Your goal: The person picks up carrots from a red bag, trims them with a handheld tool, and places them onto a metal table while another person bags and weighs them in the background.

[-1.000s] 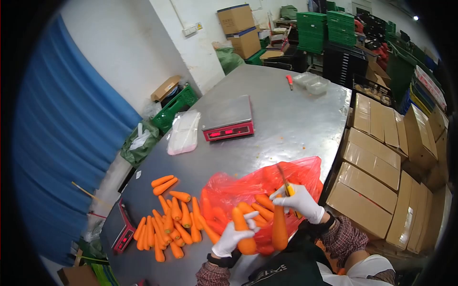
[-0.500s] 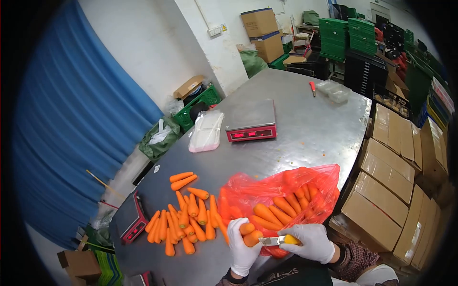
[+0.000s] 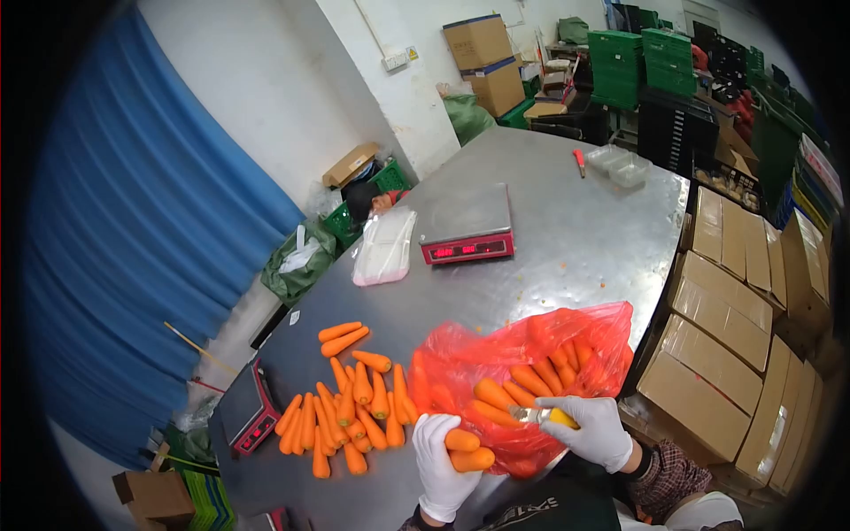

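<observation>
Low at the near edge of the steel table [image 3: 549, 221], two carrots [image 3: 467, 450] lie stacked in the gloved left hand [image 3: 440, 465], which is clenched around their thick ends; their long axes run roughly sideways, tips pointing toward the right hand [image 3: 595, 430]. That right hand, also gloved, grips a small knife [image 3: 542, 414] with a yellow handle, its blade lying level and aimed leftward, just above and beside the carrot tips but not visibly touching them. So the carrots sit to the left of the blade, with the left hand holding them and the right hand close by. Behind both hands a red plastic bag [image 3: 531, 341] lies open with more carrots inside. Left of the bag a heap of loose carrots [image 3: 350, 411] rests on the steel. Farther out stand a red scale [image 3: 467, 221], a second scale [image 3: 246, 410] at the table's left edge, and a stack of clear bags [image 3: 383, 246]
</observation>
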Tool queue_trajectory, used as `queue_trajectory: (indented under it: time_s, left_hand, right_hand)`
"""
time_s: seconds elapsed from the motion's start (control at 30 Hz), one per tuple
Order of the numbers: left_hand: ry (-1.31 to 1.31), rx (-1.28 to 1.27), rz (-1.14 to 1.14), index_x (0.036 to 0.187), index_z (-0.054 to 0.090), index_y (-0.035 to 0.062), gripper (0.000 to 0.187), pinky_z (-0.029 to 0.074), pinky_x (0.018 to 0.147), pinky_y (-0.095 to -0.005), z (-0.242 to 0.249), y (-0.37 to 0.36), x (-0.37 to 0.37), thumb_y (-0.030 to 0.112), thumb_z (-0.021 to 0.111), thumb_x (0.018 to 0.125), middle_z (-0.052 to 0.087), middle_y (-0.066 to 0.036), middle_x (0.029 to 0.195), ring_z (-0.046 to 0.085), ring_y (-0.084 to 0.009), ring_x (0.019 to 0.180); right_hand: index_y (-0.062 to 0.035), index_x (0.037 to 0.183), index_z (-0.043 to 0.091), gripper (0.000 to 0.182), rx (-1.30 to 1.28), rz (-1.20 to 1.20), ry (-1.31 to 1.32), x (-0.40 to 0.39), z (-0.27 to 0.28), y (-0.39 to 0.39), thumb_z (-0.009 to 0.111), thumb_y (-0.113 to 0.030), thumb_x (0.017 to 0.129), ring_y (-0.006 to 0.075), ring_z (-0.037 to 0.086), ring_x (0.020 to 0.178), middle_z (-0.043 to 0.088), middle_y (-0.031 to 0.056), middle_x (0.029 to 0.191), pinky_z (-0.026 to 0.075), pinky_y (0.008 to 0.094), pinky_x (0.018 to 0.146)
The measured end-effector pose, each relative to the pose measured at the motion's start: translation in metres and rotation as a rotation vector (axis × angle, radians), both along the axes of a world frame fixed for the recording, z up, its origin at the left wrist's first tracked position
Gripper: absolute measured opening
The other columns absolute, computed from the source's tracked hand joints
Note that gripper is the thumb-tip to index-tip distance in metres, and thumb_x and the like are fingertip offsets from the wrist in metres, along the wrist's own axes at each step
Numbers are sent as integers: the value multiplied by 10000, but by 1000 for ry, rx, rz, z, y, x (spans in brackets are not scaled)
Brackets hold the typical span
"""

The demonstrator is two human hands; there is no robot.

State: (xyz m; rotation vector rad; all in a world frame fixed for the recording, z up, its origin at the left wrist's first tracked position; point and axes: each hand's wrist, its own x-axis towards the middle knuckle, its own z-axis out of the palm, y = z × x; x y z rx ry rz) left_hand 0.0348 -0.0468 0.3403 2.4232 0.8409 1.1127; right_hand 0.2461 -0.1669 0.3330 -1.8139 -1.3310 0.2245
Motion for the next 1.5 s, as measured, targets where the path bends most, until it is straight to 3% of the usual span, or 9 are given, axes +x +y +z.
queue_trajectory:
  time_s: [0.3, 0.4, 0.53, 0.77, 0.97, 1.03, 1.1, 1.23, 1.5]
  left_hand:
    - [73, 14, -62, 1169, 524, 43, 616, 386, 1062, -491, 18, -7, 3, -13, 733, 592, 563, -145, 1108, 534, -380, 1096]
    - [26, 66, -95, 1166, 528, 43, 614, 386, 1060, -495, 16, -5, -5, -8, 735, 590, 565, -152, 1104, 537, -384, 1091]
    - [52, 23, -72, 1164, 532, 44, 618, 386, 1061, -503, 9, -4, -4, -9, 739, 584, 567, -153, 1104, 542, -380, 1082]
    - [80, 18, -78, 1162, 535, 42, 622, 388, 1061, -501, 19, 0, 3, 1, 748, 579, 571, -150, 1102, 548, -376, 1081]
    - [36, 97, -190, 1162, 530, 34, 594, 410, 1043, -499, 32, -6, -2, 1, 724, 602, 569, -149, 1084, 561, -367, 1041]
    - [1, 18, -184, 1169, 524, 32, 564, 417, 1047, -487, 22, -3, -5, -4, 719, 641, 573, -134, 1092, 567, -333, 1053]
    - [-479, -757, -185, 1166, 520, 31, 502, 415, 1065, -470, 13, 0, -2, 41, 722, 707, 577, -111, 1103, 570, -289, 1076]
    - [-1312, -1554, -240, 1291, 490, 9, 556, 377, 1121, -460, -1, 10, 5, 344, 637, 872, 539, -156, 1311, 512, -342, 1243]
    - [-1443, -1697, -252, 1334, 476, -22, 670, 356, 1137, -442, -37, 12, -4, 459, 599, 883, 543, -144, 1337, 500, -290, 1285]
  right_hand:
    - [-154, 1096, 747, 373, -14, 90, -133, -13, 35, 12, 757, -397, 813, 257, 660, 605, 645, 68, 683, 505, 362, 533]
    - [-119, 1109, 737, 342, -318, -52, 84, 21, -9, 25, 694, -382, 894, 258, 703, 678, 701, 123, 766, 555, 355, 616]
    - [-171, 1110, 742, 382, -130, 69, 361, -2, 8, 10, 686, -473, 883, 251, 707, 724, 726, 80, 849, 562, 318, 676]
    - [-196, 1158, 735, 431, -18, 395, -28, -3, 40, 8, 796, -403, 785, 215, 650, 590, 675, 22, 724, 501, 305, 538]
    - [-114, 1125, 734, 386, -99, -77, 28, 26, -7, 38, 761, -376, 842, 270, 694, 681, 718, 110, 813, 556, 325, 634]
    - [-128, 1115, 739, 393, -111, -72, 270, 20, -5, 26, 740, -422, 854, 270, 692, 663, 698, 127, 766, 547, 329, 614]
    - [-127, 1141, 732, 363, 14, -15, 333, 7, -2, 22, 749, -363, 865, 244, 692, 658, 695, 131, 777, 545, 309, 624]
    - [-112, 1122, 736, 329, 24, 79, 441, -3, 0, 21, 779, -283, 845, 209, 686, 657, 704, 113, 813, 533, 297, 624]
    - [-152, 1130, 725, 473, 184, 185, -236, -17, 6, 14, 817, -393, 733, 173, 587, 528, 565, 18, 620, 440, 311, 503]
